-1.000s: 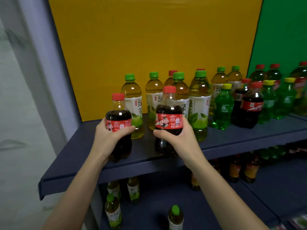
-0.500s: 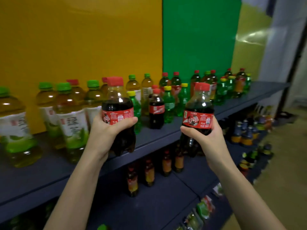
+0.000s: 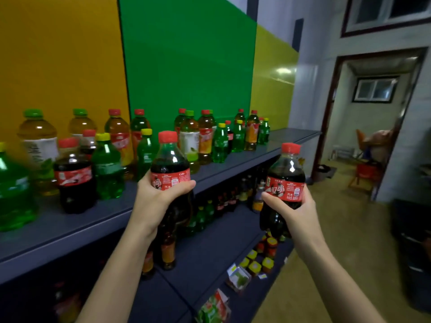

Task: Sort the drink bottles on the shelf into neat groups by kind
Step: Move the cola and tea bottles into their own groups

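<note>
My left hand [image 3: 155, 200] grips a cola bottle [image 3: 169, 164] with a red cap and red label, held upright in front of the dark blue shelf [image 3: 88, 224]. My right hand [image 3: 295, 213] grips a second cola bottle [image 3: 285, 180] of the same kind, out past the shelf's front edge to the right. On the shelf stand another cola bottle [image 3: 74, 176], green soda bottles with yellow caps [image 3: 108, 169], green-capped tea bottles [image 3: 38, 141] and red-capped amber tea bottles [image 3: 120, 136], mixed together along the row.
The shelf's far right end [image 3: 291, 134] bears no bottles. Lower shelves [image 3: 210, 257] hold more bottles, small jars and packets. A doorway [image 3: 366, 127] opens at the right, with a red stool beyond it. Yellow and green panels back the shelf.
My view has swung further right along the shelf. Both hands carried their cola bottles rightward with it; the green-tea group has passed out of view to the left.
</note>
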`<state>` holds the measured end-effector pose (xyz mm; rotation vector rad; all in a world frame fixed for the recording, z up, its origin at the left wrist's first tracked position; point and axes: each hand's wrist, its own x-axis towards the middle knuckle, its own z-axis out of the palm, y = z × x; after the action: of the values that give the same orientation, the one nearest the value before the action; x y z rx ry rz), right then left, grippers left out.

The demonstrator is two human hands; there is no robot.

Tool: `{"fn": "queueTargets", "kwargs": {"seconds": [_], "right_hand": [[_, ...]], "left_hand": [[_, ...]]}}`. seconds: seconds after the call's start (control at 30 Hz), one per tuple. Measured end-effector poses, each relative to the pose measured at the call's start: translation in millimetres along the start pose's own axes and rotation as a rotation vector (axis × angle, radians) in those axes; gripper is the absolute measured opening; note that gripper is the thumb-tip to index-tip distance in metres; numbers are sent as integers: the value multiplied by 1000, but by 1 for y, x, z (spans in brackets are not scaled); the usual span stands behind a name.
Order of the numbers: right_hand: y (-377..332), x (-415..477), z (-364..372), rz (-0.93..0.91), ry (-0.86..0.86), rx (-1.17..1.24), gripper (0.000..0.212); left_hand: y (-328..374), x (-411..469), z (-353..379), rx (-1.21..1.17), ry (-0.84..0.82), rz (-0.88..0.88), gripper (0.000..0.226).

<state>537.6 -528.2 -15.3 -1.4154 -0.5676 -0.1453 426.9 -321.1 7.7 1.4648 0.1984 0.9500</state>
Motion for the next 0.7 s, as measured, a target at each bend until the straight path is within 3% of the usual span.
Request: {"fn": "queueTargets", "kwargs": {"seconds": [0.5,0.7], "right_hand": [[97,175,-109,-45,67,-55,47],[135,281,-124,-70,21,-48,51]], "left_hand": [[-105,124,198,-8,-107,-42,33],[-148,203,264,7,-101,-51,46]]}}
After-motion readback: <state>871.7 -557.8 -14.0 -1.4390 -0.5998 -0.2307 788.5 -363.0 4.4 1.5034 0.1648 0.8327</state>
